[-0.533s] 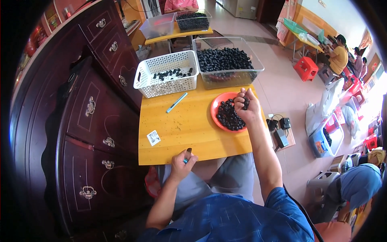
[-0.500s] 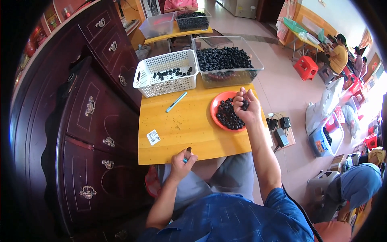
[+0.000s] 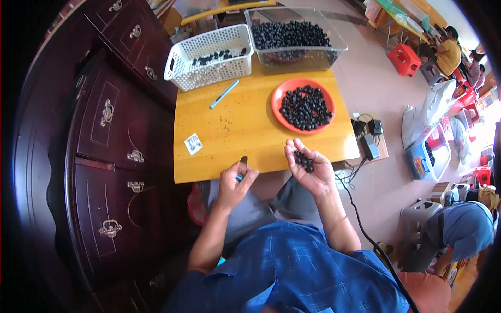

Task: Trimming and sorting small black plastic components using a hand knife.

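Note:
My left hand is closed around a small knife with a teal handle and a short dark blade pointing up, at the table's near edge. Palm up and cupped, my right hand holds several small black ring-shaped parts just off the near edge. Beyond it an orange-red plate carries a heap of the same parts. At the far side stand a clear plastic bin, full of black parts, and a white perforated basket with a scattering of them.
On the yellow table lie a teal pen-like tool, a white label and dark crumbs. A dark wooden cabinet flanks the left. Power adapters and a black cable sit at right; other people are seated farther off.
My right hand has drawn back from the plate toward me, bringing black parts in its palm. The view has tilted down. The left hand keeps its hold on the knife.

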`<state>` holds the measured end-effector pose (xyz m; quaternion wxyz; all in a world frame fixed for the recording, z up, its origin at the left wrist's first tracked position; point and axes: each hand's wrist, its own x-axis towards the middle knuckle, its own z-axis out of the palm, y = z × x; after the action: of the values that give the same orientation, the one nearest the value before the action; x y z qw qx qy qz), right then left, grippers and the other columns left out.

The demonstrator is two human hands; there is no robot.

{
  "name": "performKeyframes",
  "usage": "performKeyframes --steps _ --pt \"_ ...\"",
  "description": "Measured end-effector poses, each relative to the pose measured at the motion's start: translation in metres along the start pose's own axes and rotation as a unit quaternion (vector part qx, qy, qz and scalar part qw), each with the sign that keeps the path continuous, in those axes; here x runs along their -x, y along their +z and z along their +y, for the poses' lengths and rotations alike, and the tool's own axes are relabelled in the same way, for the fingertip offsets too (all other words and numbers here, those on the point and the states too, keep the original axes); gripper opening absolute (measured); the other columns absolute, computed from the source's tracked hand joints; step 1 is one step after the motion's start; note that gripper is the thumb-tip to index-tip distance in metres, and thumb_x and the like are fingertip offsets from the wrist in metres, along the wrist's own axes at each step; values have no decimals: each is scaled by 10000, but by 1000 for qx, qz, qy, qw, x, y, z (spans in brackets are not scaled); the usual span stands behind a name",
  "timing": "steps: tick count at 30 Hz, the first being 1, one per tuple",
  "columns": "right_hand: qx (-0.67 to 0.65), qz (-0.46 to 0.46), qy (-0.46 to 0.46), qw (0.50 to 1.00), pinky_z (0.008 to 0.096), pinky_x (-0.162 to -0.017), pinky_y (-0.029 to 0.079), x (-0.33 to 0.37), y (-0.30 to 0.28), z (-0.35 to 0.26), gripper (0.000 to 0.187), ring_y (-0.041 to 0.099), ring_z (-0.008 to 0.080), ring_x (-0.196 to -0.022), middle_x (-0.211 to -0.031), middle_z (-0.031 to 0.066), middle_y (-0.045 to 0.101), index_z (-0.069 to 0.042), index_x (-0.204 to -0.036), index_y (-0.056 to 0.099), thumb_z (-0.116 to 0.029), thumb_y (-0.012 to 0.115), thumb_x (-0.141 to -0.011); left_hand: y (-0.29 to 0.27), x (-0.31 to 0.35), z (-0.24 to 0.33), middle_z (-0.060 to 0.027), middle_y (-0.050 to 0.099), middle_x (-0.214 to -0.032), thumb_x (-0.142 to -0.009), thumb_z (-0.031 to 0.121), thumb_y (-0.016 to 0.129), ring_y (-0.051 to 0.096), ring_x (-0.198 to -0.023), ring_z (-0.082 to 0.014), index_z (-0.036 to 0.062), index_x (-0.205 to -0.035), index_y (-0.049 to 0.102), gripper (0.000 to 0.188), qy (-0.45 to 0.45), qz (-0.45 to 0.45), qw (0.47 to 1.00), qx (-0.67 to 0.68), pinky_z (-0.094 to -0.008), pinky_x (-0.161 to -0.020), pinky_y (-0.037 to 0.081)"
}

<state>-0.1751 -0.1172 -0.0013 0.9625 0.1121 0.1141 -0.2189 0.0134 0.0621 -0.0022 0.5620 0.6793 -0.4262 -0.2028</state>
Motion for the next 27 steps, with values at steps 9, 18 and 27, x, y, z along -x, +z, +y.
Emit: performKeyframes --steps 9,18,27 --pt "53 -4 18 998 549 -1193 424 22 -6 20 436 509 385 -1424 -1528 212 545 11 -1415 593 -263 546 -1078 19 0 60 -83 655 -708 -919 116 798 633 -595 -190 5 -1126 689 259 94 -81 991 -39 -321 -636 523" --pt "80 -1 57 995 545 -1176 434 25 -32 29 479 565 380 -1355 -1478 214 577 35 -1445 546 -296 499 -1103 41 -6 65 -84 675 -708 -881 71 793 681 -624 -230 67 -1257 718 384 120 -85 978 -149 -360 -614 534" --pt "75 -27 67 995 519 -1141 474 27 -46 34 425 589 350 -1322 -1442 168 609 18 -1435 548 -247 458 -1115 49 1 48 -71 729 -804 -840 102 805 716 -702 -271 105 -1167 754 331 114 -143 952 -247 -392 -645 560"
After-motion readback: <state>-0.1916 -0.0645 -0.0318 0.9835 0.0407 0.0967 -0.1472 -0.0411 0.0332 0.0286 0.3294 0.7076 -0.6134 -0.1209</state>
